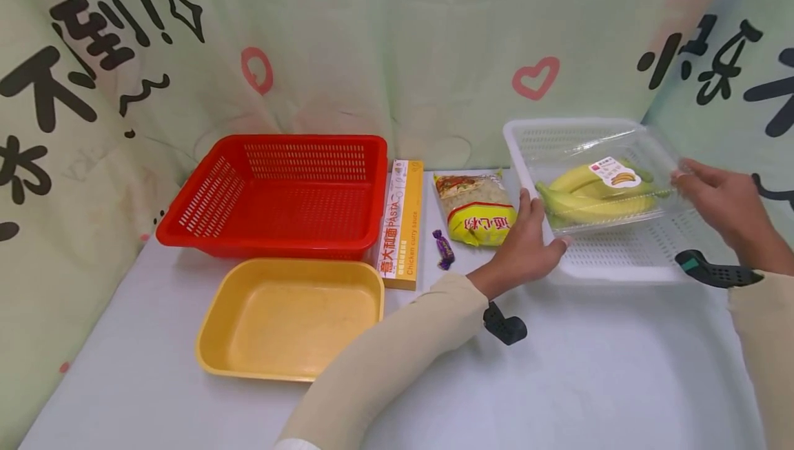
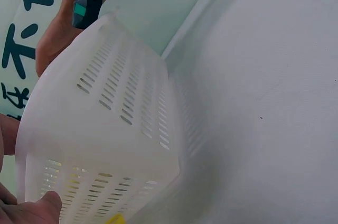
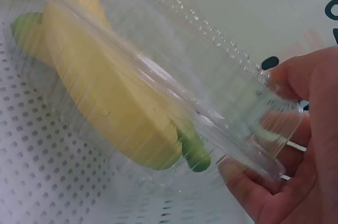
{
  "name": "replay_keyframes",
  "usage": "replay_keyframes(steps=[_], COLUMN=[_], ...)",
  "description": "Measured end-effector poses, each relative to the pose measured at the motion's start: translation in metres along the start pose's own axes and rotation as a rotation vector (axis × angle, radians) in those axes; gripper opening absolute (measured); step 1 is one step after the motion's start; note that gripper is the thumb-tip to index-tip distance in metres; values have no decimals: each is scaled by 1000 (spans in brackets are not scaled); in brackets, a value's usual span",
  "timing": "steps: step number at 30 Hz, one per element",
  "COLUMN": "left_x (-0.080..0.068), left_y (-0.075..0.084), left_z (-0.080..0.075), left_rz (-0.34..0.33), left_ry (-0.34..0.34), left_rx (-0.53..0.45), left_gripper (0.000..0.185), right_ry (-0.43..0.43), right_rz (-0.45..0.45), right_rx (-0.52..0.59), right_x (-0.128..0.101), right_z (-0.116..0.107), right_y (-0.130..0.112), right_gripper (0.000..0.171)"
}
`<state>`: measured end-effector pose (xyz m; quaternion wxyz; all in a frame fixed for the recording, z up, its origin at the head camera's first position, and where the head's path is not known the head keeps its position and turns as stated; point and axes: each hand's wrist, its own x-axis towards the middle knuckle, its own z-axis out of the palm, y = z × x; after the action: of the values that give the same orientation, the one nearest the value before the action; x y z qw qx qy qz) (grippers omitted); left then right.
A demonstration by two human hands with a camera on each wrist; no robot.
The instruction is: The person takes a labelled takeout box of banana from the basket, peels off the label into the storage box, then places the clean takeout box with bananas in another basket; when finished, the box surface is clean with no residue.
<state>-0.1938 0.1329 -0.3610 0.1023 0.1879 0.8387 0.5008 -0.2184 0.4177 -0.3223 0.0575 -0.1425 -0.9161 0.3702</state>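
A clear plastic box of bananas (image 1: 598, 191) with a white label lies within the outline of the white basket (image 1: 633, 272). At its right end, my right hand (image 1: 728, 202) pinches the clear plastic between thumb and fingers. In the right wrist view, yellow fruit with green tips shows through the ribbed plastic box (image 3: 105, 86). My left hand (image 1: 521, 247) holds the box's left end, its fingers and thumb spread at the near left corner over the basket's rim. The left wrist view shows the basket's slotted outer wall (image 2: 105, 102) and part of my left thumb (image 2: 45, 211).
Left of the basket lie a pasta bag (image 1: 474, 209), a purple-wrapped candy (image 1: 443, 250) and a yellow-and-white pasta box (image 1: 400, 226). A red basket (image 1: 273, 251) stands farther left, with a yellow tray (image 1: 288, 373) before it. A printed curtain (image 1: 446, 43) hangs behind.
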Motion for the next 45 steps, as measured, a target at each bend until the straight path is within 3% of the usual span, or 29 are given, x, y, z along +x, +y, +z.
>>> replay_keyframes(steps=[6,11,20,39,45], left_x=[0,0,-1,0,0], left_y=[-1,-1,-1,-5,-7], left_z=[2,4,3,3,0], left_rz=[-5,-13,-4,13,56], left_ry=[19,31,21,30,45], left_rx=[-16,-4,4,20,-17], left_gripper=[78,78,81,82,85], right_ry=[-1,-65,-24,23,26], right_rz=[-46,-57,74,103,73], right_rx=[161,224,170,244,233], right_x=[2,4,3,-1,-2], right_z=[4,4,6,3,0], right_y=[5,3,2,3,2], right_gripper=[59,55,69,65,65])
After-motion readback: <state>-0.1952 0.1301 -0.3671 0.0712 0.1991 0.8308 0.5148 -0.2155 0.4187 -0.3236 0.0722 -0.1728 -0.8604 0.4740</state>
